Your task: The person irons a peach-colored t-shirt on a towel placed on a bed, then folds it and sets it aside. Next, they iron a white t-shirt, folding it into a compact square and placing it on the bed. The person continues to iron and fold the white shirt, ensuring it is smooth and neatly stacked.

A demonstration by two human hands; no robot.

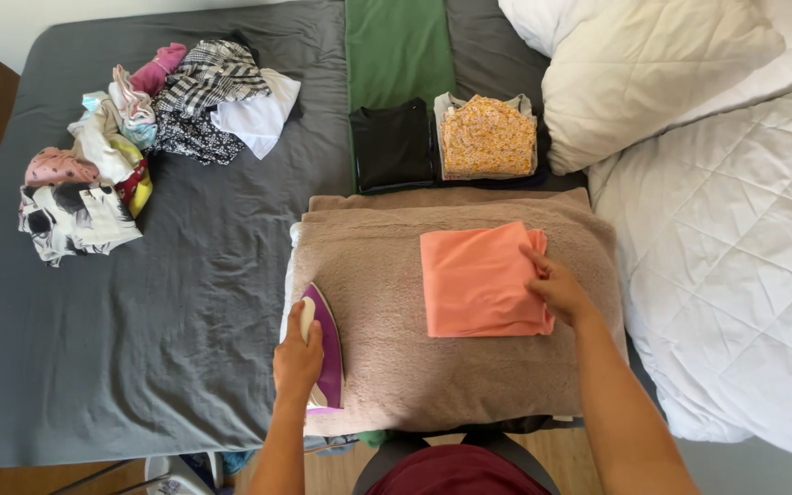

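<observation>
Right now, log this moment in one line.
left hand: grips iron | right hand: on orange cloth | base: brown towel

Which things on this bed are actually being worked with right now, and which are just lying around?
In use:
left hand gripping the purple iron
right hand pressing the folded orange cloth
brown towel underneath both

Lying about:
heap of mixed clothes
folded black garment
folded floral garment
green cloth
white quilt
pillow
</observation>
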